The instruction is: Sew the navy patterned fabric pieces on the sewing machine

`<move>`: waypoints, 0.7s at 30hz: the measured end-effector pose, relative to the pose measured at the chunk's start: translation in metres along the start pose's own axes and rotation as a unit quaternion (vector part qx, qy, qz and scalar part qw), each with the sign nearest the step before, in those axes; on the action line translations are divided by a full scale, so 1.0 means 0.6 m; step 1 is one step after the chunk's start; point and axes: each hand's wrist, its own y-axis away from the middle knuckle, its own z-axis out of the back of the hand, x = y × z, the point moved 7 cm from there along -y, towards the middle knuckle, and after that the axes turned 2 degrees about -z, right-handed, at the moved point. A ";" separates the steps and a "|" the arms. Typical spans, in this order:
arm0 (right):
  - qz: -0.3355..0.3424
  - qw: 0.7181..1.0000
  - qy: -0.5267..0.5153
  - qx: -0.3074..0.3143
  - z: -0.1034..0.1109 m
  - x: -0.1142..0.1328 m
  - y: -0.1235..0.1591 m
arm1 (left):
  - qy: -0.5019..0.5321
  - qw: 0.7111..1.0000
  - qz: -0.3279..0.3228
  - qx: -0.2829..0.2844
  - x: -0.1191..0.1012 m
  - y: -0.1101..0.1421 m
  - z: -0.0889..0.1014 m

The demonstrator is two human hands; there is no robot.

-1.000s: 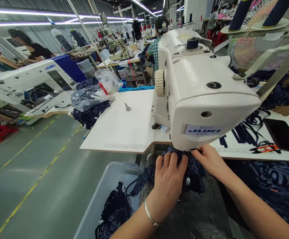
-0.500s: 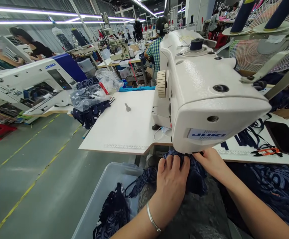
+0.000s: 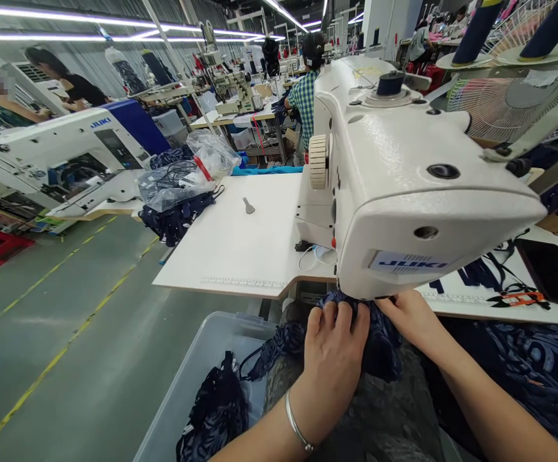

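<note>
Bunched navy patterned fabric (image 3: 382, 353) lies beneath the head of a white sewing machine (image 3: 418, 179), hiding the stitching area. My left hand (image 3: 334, 340), with a silver bracelet at its wrist, has its fingers curled down into the fabric, left of the machine's front end. On the other side, my right hand (image 3: 414, 317) pinches the fabric's edge close under the machine head. Its fingertips are partly covered. From the left hand a strip of the same cloth trails toward a clear plastic bin (image 3: 190, 359), where more navy pieces (image 3: 221, 410) are heaped.
On the white table (image 3: 260, 244) lie a small grey metal piece (image 3: 248, 206) and a bagged bundle (image 3: 183, 179). Orange-handled thread snips (image 3: 519, 298) and a dark phone (image 3: 555, 269) rest at right. Patterned cloth (image 3: 533, 366) hangs below. Co-workers sit farther back.
The view has shifted slightly, so the machine looks a little farther right. Both hands keep nearly the same grip and place on the fabric.
</note>
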 end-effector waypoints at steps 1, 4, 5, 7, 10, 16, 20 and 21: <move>-0.003 1.000 0.002 0.002 -0.001 0.000 0.000 | -0.001 1.000 0.001 0.000 0.000 0.000 0.001; -0.011 1.000 0.008 0.013 -0.005 -0.002 0.000 | -0.002 1.000 0.001 -0.002 0.001 0.001 0.002; -0.008 1.000 0.009 0.015 -0.006 -0.002 0.000 | -0.003 1.000 0.004 -0.004 0.001 0.001 0.002; 0.000 1.000 0.009 0.009 -0.007 0.000 -0.001 | -0.004 1.000 0.009 -0.007 0.002 0.002 0.001; 0.009 1.000 0.007 -0.007 -0.008 0.001 -0.002 | -0.005 1.000 0.013 -0.019 0.003 0.003 0.001; 0.018 1.000 -0.002 -0.011 -0.012 -0.002 -0.002 | 0.003 0.999 0.021 -0.031 0.007 0.002 0.002; 0.008 1.000 -0.013 -0.010 -0.010 -0.006 -0.002 | 0.011 1.000 0.016 -0.024 0.005 0.000 0.000; 0.005 1.000 -0.016 -0.009 -0.009 -0.006 -0.002 | 0.010 1.000 0.014 -0.026 0.004 0.000 0.000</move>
